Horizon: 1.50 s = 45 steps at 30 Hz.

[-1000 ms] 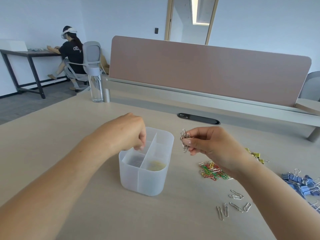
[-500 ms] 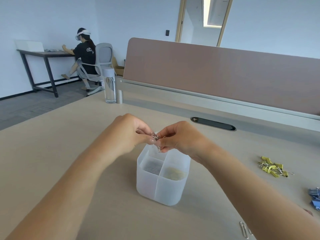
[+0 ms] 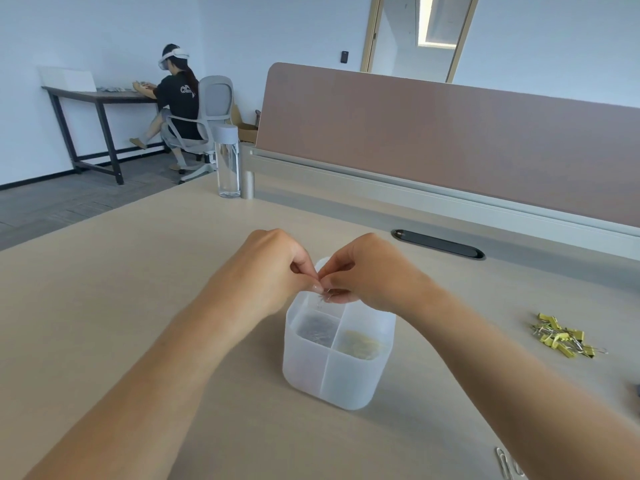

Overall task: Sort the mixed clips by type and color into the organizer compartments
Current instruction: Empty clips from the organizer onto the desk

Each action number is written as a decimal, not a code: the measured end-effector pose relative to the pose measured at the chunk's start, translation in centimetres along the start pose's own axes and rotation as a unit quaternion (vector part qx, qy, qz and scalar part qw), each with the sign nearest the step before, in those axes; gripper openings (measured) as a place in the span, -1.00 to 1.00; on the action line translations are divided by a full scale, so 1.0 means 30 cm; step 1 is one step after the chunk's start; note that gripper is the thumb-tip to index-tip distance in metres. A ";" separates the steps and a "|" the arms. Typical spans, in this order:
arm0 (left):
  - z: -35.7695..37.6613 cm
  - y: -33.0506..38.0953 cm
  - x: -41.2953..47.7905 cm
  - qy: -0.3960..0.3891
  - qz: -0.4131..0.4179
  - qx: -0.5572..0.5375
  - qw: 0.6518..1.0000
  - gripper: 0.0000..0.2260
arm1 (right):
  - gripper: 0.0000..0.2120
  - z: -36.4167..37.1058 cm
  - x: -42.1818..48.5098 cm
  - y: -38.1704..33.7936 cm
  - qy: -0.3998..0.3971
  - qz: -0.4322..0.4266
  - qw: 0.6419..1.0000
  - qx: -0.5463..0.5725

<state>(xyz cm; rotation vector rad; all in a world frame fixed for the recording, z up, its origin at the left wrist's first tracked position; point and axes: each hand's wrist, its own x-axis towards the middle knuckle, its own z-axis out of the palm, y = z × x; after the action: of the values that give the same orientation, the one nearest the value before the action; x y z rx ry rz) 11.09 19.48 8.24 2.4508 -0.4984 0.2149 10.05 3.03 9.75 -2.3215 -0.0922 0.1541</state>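
Two hands meeting fingertip to fingertip above the far part of the organizer [image 3: 337, 362]: left hand [image 3: 266, 271] and right hand [image 3: 363, 271] both pinched shut on a small bunch of silver paper clips [image 3: 327, 293], held just over the rim, not yet inside. Whether each hand truly bears the bunch, hard to tell; fingers of both closed around it.

Open tabletop [image 3: 121, 289] to the left of the forearms, bare and wide out to the near-left edge; less room to the right, with a heap of yellow binder clips [image 3: 562, 336] lying well apart from the organizer, and a few loose silver clips [image 3: 504, 465] at the near edge beside the right forearm. Far side closed off by a grey rail and a brown divider panel [image 3: 450, 143]; dark oval cable slot [image 3: 438, 244] between panel and hands. Clear water bottle [image 3: 228, 161] with grey cap upright at the far-left corner.

Organizer translucent white plastic, rounded corners, thin cross walls; near-left compartment with dark greyish contents, near-right one with pale yellowish contents, both blurred through the walls. Tabletop pale wood grain, matte. Beyond, a seated person [image 3: 176, 95] at a dark table.
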 end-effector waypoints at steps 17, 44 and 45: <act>0.028 0.001 -0.017 0.030 -0.013 0.004 0.999 -0.88 | -0.90 -0.115 -0.042 0.003 -0.020 -0.107 0.985 -0.134; 0.041 0.002 -0.017 -0.048 -0.032 0.029 0.998 -0.90 | -0.69 -0.120 -0.068 0.021 -0.274 0.078 0.895 -0.344; 0.040 0.003 -0.018 -0.048 -0.032 0.030 0.998 -0.90 | -0.61 -0.120 -0.070 0.025 -0.260 0.085 0.898 -0.346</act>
<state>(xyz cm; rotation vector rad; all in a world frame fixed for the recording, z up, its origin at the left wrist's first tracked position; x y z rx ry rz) 10.60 18.85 7.18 2.5409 -0.4590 0.0877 8.50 -0.33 11.81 -2.9288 -0.2420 0.9702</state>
